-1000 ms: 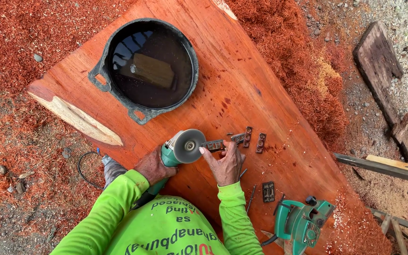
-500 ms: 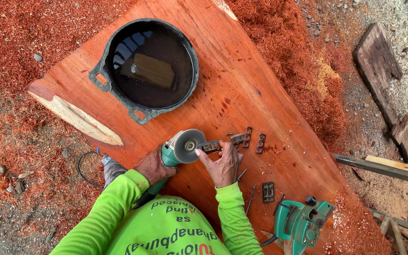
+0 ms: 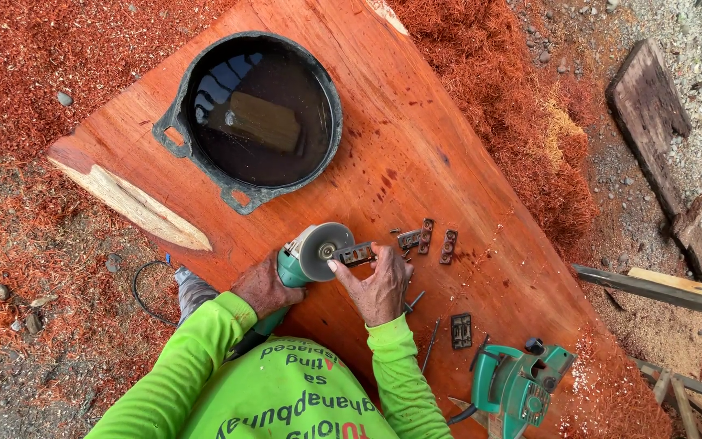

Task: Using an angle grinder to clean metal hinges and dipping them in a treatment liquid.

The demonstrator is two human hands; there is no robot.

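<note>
Two hands work close together on a broad reddish wooden slab (image 3: 416, 162); the left hand (image 3: 263, 286) is wrapped tight around the body of a green angle grinder (image 3: 306, 258), whose grey disc (image 3: 324, 250) faces up and to the right; the right hand (image 3: 377, 286) is curled, fingertips pinching a small dark metal piece (image 3: 354, 254) that lies just beyond the fingers and sits against the disc's edge, though whether the two actually touch is hard to make out from above. Just right of that piece, several similar dark metal pieces (image 3: 426, 236) lie on the slab, and another (image 3: 461, 331) rests nearer the person, beside a green power tool (image 3: 522, 382) at the slab's lower edge; a thin rod (image 3: 431, 345) lies just right of the right forearm. Well apart, toward the slab's far end, a round black basin (image 3: 174, 130) holds dark water; red sawdust (image 3: 34, 49) covers the ground around the slab.
</note>
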